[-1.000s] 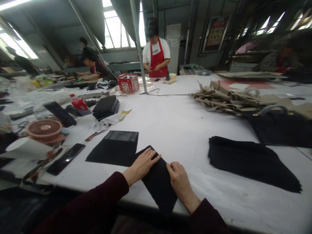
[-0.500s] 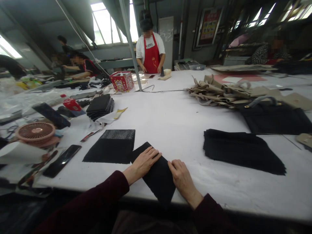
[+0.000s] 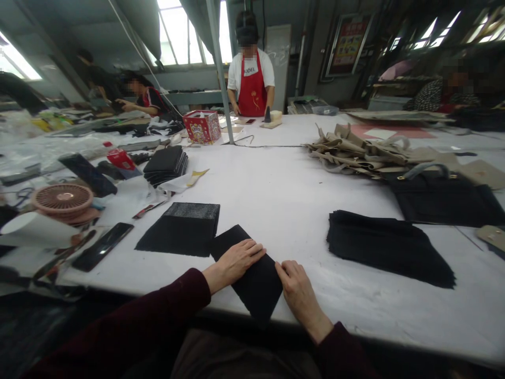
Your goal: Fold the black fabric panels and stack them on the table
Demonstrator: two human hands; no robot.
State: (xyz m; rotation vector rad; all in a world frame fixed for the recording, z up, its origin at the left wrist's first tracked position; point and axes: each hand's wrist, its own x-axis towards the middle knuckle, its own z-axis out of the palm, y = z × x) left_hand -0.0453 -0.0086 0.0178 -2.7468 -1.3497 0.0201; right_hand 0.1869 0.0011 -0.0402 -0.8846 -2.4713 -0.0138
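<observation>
One black fabric piece lies at the near edge of the white counter. The left hand rests flat on it, fingers together; the right hand pinches its right edge. Across, a red-aproned person's hands, raised a second ago, are lowered.

The black piece at the near edge looks like matt cloth, smooth across its face; the black sheet to its left is just as dull, with a rough-looking, speckled grey band. The dark stack on the right appears to be matt cloth, frayed-looking at the edges. The white tabletop is smooth with a faint sheen, the flat phone glossy, the pink fan plastic, the pole smooth grey metal, the white roll paper-like
</observation>
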